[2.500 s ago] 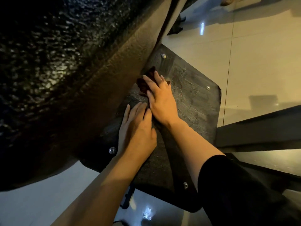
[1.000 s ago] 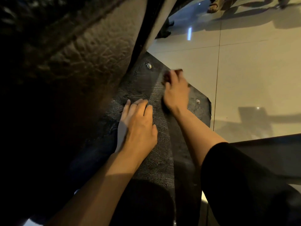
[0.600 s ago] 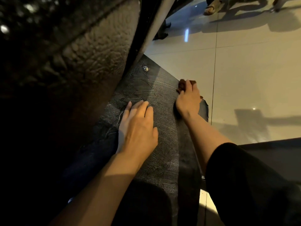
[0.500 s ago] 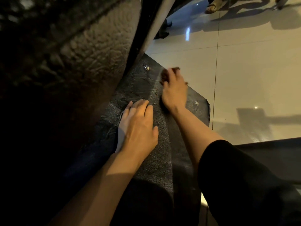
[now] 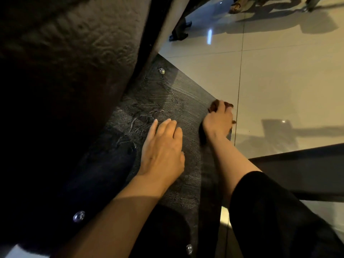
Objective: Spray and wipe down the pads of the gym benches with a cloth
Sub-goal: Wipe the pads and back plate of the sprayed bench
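Note:
A dark textured board [image 5: 167, 101] with round metal studs lies low under a big black bench pad [image 5: 74, 53] that fills the upper left. My left hand [image 5: 162, 149] rests flat on the board's middle, fingers straight. My right hand [image 5: 218, 118] is at the board's right edge and presses a dark red cloth [image 5: 215, 105] against it, fingers bent over the cloth. Most of the cloth is hidden under that hand. Pale wipe streaks show on the board above my left hand.
Glossy beige floor tiles [image 5: 279, 81] spread to the right. A dark frame bar [image 5: 297, 164] crosses at the lower right. A black machine foot [image 5: 179, 32] stands on the floor at the top. Another person's sandalled foot [image 5: 236, 5] shows at the top edge.
My right hand has slid the cloth from the board's upper middle out to its right edge. My left hand has stayed flat in the same place.

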A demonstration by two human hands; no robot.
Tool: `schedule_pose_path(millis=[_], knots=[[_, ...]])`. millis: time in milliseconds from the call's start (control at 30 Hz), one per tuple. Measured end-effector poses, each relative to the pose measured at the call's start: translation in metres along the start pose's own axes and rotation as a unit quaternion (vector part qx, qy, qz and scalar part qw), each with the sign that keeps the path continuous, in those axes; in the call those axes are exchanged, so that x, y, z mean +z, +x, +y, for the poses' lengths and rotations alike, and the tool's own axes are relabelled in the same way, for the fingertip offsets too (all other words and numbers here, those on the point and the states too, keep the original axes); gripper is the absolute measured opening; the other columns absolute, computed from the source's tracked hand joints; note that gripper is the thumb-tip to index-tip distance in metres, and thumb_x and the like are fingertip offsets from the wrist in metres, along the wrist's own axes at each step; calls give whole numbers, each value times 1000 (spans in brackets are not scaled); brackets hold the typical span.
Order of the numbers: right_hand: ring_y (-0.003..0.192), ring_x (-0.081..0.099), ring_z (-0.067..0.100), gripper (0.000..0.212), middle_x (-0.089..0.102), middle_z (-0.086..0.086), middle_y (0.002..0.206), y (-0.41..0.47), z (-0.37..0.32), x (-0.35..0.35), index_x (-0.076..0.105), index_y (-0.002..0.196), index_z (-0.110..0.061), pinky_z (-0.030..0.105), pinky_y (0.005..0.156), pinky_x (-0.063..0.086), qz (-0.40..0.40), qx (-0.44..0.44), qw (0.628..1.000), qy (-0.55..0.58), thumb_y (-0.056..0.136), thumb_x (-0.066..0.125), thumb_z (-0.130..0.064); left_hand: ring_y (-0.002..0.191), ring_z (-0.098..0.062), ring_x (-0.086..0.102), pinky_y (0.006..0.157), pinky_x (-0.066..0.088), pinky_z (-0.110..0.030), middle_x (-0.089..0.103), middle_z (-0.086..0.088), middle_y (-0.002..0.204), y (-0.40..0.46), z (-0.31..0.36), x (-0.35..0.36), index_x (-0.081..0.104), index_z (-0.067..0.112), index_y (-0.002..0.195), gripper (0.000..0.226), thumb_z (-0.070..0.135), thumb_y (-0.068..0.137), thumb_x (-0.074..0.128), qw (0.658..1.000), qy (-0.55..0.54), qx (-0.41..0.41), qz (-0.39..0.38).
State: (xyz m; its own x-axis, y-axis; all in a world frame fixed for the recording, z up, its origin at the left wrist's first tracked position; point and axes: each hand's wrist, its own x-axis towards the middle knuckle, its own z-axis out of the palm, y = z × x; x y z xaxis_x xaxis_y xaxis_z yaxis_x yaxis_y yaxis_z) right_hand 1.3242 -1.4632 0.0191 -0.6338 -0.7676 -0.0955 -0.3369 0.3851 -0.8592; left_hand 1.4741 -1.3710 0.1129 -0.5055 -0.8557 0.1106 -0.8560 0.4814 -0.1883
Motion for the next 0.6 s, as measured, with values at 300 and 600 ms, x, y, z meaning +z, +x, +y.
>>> schedule_pose_path(millis=[300,600], knots=[[147,18,29,57,22,8,160,-66,-35,6,33,151,-23,47,121,16,-82,-286,953,50,97,45,-8,144,-25,25,121,4,-38,36,-14,151,-33,-17,-17,39,1,144,71,27,84,68,998,-17,-53,34],[146,14,36,51,16,15,160,-105,-24,-2,29,152,-19,53,119,12,-40,-94,995,-5,103,38,-24,148,-19,13,123,2,-41,25,-9,158,-87,-23,-22,29,7,150,77,32,86,64,998,23,-57,18]])
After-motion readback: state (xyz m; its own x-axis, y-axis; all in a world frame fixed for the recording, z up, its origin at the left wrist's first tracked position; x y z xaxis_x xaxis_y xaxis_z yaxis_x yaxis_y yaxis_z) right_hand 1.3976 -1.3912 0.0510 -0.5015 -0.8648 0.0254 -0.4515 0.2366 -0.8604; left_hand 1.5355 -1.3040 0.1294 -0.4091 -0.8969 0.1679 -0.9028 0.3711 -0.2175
